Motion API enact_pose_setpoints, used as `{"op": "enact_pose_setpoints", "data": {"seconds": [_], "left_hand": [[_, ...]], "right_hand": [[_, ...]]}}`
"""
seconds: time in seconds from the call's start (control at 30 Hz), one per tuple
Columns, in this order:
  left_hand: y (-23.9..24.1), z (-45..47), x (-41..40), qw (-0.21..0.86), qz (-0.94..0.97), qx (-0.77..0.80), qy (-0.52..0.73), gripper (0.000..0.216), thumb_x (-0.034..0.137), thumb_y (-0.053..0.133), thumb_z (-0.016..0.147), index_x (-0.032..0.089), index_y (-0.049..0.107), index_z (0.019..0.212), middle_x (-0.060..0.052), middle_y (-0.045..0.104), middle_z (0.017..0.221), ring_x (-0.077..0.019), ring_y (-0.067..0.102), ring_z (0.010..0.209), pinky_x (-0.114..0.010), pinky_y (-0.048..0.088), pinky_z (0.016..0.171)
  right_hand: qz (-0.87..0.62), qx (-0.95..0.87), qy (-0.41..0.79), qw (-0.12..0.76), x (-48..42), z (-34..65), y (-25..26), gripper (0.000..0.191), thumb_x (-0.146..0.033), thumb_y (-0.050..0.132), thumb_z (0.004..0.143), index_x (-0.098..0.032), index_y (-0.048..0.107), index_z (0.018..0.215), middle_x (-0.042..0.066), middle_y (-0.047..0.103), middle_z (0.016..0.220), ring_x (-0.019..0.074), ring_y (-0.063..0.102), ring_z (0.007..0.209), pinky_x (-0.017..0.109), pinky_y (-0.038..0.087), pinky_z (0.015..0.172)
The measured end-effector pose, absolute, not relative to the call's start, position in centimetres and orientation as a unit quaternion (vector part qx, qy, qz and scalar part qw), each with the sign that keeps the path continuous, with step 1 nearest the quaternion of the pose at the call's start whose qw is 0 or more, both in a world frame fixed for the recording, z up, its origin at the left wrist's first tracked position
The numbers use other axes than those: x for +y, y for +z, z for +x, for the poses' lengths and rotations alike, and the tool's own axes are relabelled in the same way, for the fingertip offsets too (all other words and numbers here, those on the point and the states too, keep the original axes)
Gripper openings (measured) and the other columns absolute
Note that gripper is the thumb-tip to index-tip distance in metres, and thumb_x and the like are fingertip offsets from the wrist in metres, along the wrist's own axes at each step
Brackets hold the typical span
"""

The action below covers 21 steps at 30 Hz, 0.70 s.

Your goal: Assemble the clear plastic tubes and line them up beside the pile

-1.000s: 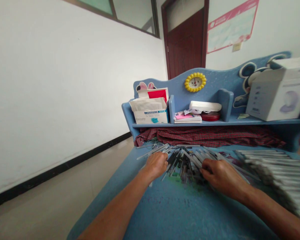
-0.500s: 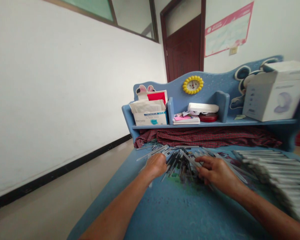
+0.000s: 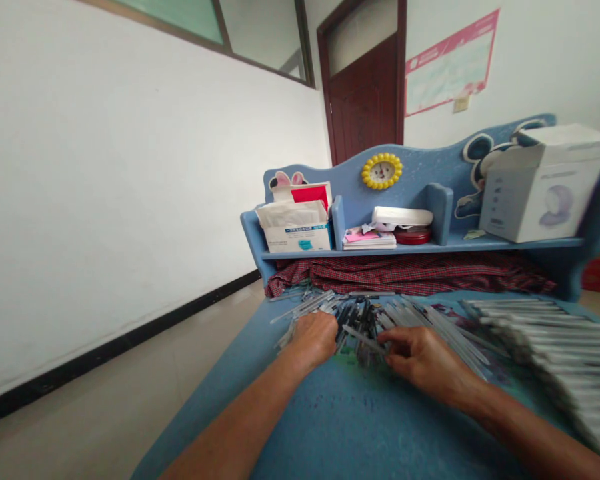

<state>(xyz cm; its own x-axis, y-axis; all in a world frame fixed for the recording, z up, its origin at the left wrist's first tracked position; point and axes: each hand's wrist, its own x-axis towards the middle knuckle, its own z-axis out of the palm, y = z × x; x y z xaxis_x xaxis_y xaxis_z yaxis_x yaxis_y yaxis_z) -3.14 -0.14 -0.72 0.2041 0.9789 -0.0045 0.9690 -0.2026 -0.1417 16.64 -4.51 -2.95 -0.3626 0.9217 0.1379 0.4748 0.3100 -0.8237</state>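
Observation:
Between the thumb and fingers of my right hand (image 3: pixel 420 360), a translucent pen barrel (image 3: pixel 363 339) slants with its far end pointing left. My left hand (image 3: pixel 316 337) is closed beside it, its fingertips hidden behind the knuckles, so what they hold cannot be made out. Dark pen parts (image 3: pixel 354 313) lie in a heap just beyond and between both hands. More clear barrels (image 3: pixel 443 327) are spread behind my right hand, and some thin pale sticks (image 3: pixel 300 307) lie behind my left.
A stack of grey-white tubes (image 3: pixel 555 340) covers the right of the blue table (image 3: pixel 340 427). Along the back, a checked cloth (image 3: pixel 405 273) lies under a shelf holding a mask box (image 3: pixel 300 237), papers (image 3: pixel 370 241) and a white carton (image 3: pixel 545 187). The table's left edge drops to the floor.
My right hand has moved slightly left and towards me, bringing the pen barrel lower and closer to my left hand. My left hand has shifted only a little.

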Motion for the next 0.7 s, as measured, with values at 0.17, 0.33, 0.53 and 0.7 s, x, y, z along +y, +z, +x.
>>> {"op": "enact_pose_setpoints", "data": {"seconds": [0.17,0.33,0.53,0.7], "left_hand": [[-0.5,-3.2,-0.4,0.054,-0.779,-0.624,0.041,0.03,0.012,0.047,0.07,0.01,0.069,0.09,-0.021,0.067,0.095,-0.0321,0.061,0.093,-0.039,0.046,0.079],[0.3,-4.0,-0.3,0.048,-0.779,-0.624,0.024,0.022,0.013,0.047,0.07,0.013,0.068,0.078,-0.017,0.067,0.085,-0.0302,0.063,0.085,-0.036,0.045,0.073],[1.0,-4.5,0.3,-0.13,-0.771,-0.613,-0.117,0.01,0.012,0.048,0.061,0.015,0.057,0.059,-0.004,0.059,0.058,-0.0211,0.06,0.067,-0.028,0.042,0.061],[1.2,-3.9,-0.1,-0.248,-0.762,-0.584,-0.133,0.012,0.016,0.044,0.064,0.015,0.055,0.069,0.002,0.057,0.055,-0.0096,0.052,0.044,-0.018,0.037,0.043]], "right_hand": [[-0.457,-0.849,0.168,0.203,-6.5,16.1,-2.2,0.023,-0.01,0.047,0.066,-0.021,0.063,0.079,0.002,0.064,0.067,0.0156,0.058,0.063,0.024,0.032,0.055],[-0.48,-0.865,0.079,0.12,-7.2,15.8,-2.1,0.024,-0.01,0.046,0.07,-0.02,0.064,0.083,0.009,0.069,0.08,0.0211,0.063,0.073,0.028,0.036,0.061],[-0.52,-0.852,0.036,0.047,-7.4,15.6,-1.5,0.026,-0.012,0.046,0.07,-0.017,0.067,0.084,0.014,0.069,0.081,0.0275,0.064,0.077,0.034,0.04,0.064],[-0.532,-0.839,0.08,0.082,-5.8,17.2,-0.5,0.017,-0.016,0.051,0.063,-0.018,0.067,0.067,0.009,0.067,0.067,0.0236,0.062,0.066,0.03,0.037,0.056]]}}
